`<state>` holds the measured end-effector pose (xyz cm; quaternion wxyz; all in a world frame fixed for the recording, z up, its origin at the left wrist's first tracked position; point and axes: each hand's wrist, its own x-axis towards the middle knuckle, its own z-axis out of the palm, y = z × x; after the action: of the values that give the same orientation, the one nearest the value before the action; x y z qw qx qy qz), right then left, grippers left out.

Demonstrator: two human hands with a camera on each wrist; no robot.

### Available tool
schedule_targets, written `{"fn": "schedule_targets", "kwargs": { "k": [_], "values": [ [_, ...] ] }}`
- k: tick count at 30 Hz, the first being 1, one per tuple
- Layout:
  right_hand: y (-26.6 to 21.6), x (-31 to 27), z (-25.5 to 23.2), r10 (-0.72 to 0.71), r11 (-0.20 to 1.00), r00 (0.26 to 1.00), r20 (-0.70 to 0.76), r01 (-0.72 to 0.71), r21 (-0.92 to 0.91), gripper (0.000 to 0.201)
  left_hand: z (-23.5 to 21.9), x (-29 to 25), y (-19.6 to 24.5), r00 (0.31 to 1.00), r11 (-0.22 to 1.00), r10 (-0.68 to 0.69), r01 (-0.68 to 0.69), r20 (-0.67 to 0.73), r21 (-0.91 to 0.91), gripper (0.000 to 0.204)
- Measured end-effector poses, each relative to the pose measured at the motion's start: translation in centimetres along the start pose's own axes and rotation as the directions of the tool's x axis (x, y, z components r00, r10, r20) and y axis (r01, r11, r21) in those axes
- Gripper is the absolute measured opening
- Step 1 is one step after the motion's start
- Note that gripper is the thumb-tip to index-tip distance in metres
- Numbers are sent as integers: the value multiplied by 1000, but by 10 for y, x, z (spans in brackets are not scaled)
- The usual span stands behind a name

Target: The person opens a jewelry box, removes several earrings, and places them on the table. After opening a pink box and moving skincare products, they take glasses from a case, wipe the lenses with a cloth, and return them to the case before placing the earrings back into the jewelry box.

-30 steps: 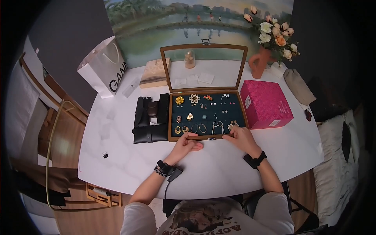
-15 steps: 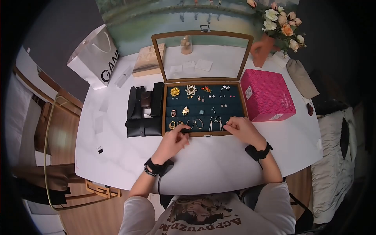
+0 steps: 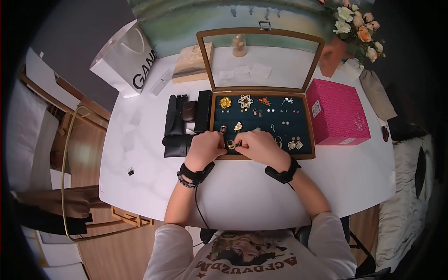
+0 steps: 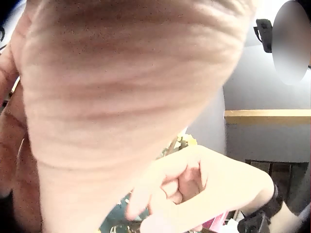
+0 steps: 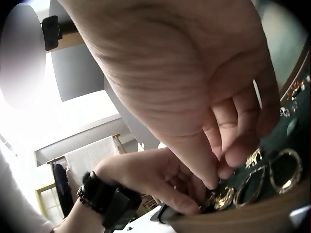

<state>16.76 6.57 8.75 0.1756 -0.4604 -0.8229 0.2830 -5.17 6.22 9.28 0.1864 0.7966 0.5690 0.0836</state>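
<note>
A wooden jewelry case (image 3: 298, 157) with a raised glass lid holds rows of earrings and brooches on dark green padding. At its front left corner, my left hand (image 3: 205, 149) bends its fingers over the rim beside gold hoop earrings (image 3: 231, 144). My right hand (image 3: 261, 147) reaches across the front row, thumb and index fingertip close above the same gold earrings. A gap shows between those two fingertips in the left wrist view. In the right wrist view, the left fingertips lie right beside a gold earring (image 5: 224, 199); I cannot tell if they pinch it.
Black cases (image 3: 175, 151) stand against the case's left side, and a pink box (image 3: 340, 114) against its right. Behind are a white paper bag (image 3: 123, 63), a wooden box (image 3: 192, 65) and a flower vase (image 3: 331, 58). A small black clip (image 3: 130, 171) lies at left.
My right hand has left the square earrings at the front right corner and come left over the front row. My left hand has stayed near the front left, its fingers now bent over the rim.
</note>
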Motion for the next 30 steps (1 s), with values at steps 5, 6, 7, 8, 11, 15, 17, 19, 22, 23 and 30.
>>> {"fn": "schedule_targets", "kwargs": {
  "k": [5, 6, 7, 8, 11, 15, 17, 19, 22, 23, 30],
  "values": [
    [4, 12, 33, -41, 998, 998, -40, 39, -53, 24, 12, 7, -4, 996, 995, 52, -45, -70, 94, 13],
    [7, 12, 37, -55, 995, 997, -55, 50, -83, 24, 13, 7, -4, 993, 990, 80, -70, -87, 121, 13],
    [7, 13, 36, -57, 995, 997, -54, 52, -79, 24, 16, 8, -4, 993, 990, 77, -66, -86, 123, 13],
    [7, 13, 35, -62, 994, 997, -45, 58, -89, 24, 18, 9, -4, 995, 989, 65, -55, -74, 135, 12],
    [10, 13, 37, -94, 991, 994, -54, 88, -106, 22, 23, 5, -4, 996, 987, 53, -41, -71, 158, 12],
    [7, 12, 34, -110, 991, 992, -67, 104, -83, 14, 21, 2, -6, 995, 990, 65, -55, -72, 129, 14],
    [8, 12, 36, -104, 991, 993, -63, 98, -90, 14, 22, 2, -6, 995, 989, 65, -55, -69, 136, 14],
    [9, 12, 37, -97, 991, 994, -57, 91, -98, 15, 23, 3, -7, 996, 988, 66, -56, -66, 141, 14],
    [13, 13, 39, -121, 984, 991, -49, 113, -134, 14, 22, 3, -7, 994, 988, 76, -64, -77, 139, 14],
    [13, 14, 39, -132, 983, 990, -58, 123, -134, 14, 20, 3, -7, 995, 990, 83, -76, -59, 123, 14],
    [4, 11, 31, -53, 994, 993, -103, 43, -103, 14, 26, 6, -17, 989, 984, 121, -109, -79, 144, 11]
  ]
}}
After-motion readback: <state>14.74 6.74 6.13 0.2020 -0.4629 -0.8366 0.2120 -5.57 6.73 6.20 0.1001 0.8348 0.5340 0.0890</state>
